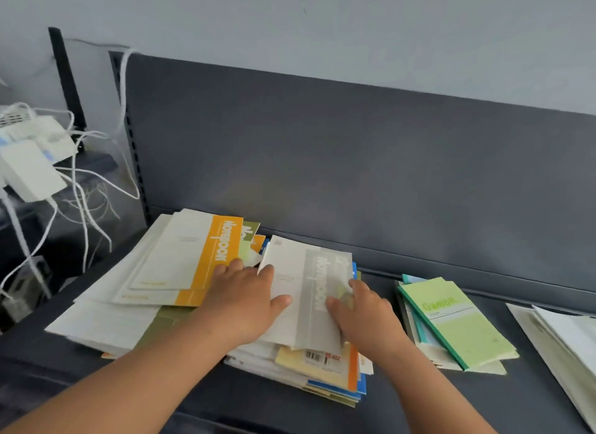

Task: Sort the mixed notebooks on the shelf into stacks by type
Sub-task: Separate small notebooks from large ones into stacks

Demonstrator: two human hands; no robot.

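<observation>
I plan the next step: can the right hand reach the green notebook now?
Probably yes: the green notebook lies uncovered just right of the right hand, nothing between them. But its fingers grip the grey notebook, which must go first.

From my feed, a dark grey back panel (354, 149) fills most of the view. There's a pale grey wall (322, 23) above it, the dark shelf (403, 398) below it, a slotted upright (134, 143) on its left edge, and tangled white cables (80, 182) further left.
</observation>
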